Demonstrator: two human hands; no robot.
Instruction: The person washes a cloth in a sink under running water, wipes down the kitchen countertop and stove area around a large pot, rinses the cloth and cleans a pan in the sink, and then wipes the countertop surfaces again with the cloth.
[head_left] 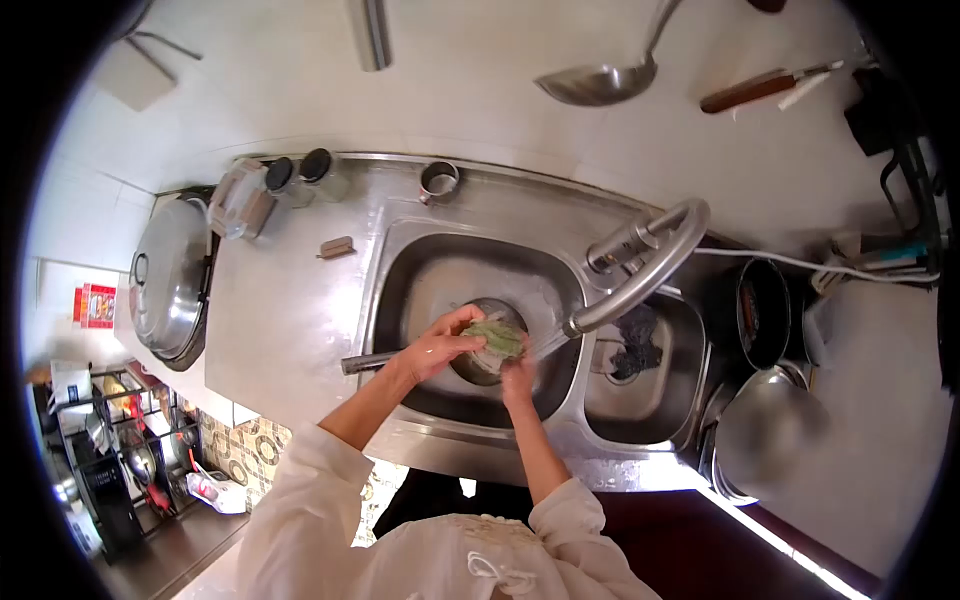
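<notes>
A pale green leafy thing (494, 338) is held between both hands over the larger sink basin (420, 270). My left hand (448, 343) has its fingers closed on its left side. On the other side my right hand (517, 372) touches its lower right edge, its fingers partly blurred. Beneath the hands, a round metal bowl (470, 372) with a long handle (368, 363) rests in the basin, partly hidden by them. Water sprays from the curved faucet (640, 290) beside my right hand.
Dark crumpled material (636, 342) lies in the smaller basin (625, 410). Left on the counter stand two black-lidded jars (318, 170), a plastic container (240, 200) and a lidded pan (172, 280). A metal cup (439, 181) stands behind the sink. Pans (762, 315) are at the right.
</notes>
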